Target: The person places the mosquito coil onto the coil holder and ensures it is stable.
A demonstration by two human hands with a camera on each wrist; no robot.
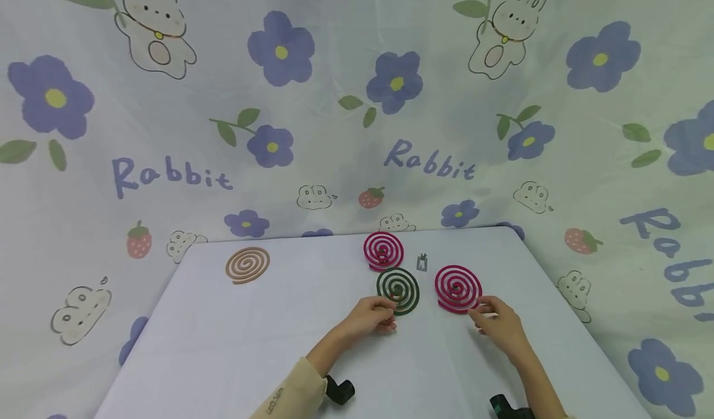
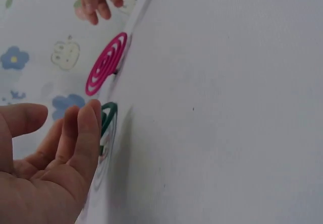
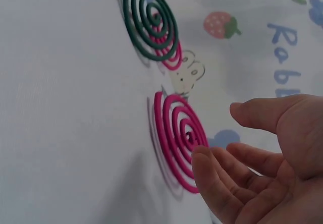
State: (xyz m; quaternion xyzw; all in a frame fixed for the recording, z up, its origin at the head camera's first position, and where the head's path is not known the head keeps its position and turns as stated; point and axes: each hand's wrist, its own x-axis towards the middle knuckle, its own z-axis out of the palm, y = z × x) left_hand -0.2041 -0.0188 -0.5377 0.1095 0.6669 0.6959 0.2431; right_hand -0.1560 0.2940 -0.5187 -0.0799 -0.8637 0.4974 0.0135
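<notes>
Left hand: the left hand (image 1: 365, 318), palm inward, thumb well apart from loosely bent fingers, seems to grip nothing; its fingertips lie at the green coil's near rim, contact unclear.
Right hand: the right hand (image 1: 500, 327) has thumb and fingers spread, holding nothing visible; a fingertip overlaps the right pink coil's rim, perhaps touching.
Forearms: both slant inward from the tabletop's (image 1: 268, 332) near side.
Green coil: the flat dark-green spiral coil (image 1: 397, 290), probably pressed incense, sits right of centre towards the far edge; a one-sided pinch could snap its thin ring.
Right pink coil: the flat magenta spiral coil (image 1: 455, 288), nearer the right edge, could skid if nudged before the thumb closes.
Far pink coil: another magenta spiral coil (image 1: 382, 250), by the far edge; pushing green forward might tangle them.
Metal stand: a small silver-grey stand (image 1: 422, 262) between the pinks could get knocked.
Tan coil: a tan spiral coil (image 1: 248, 265), near the far left corner, well clear.
</notes>
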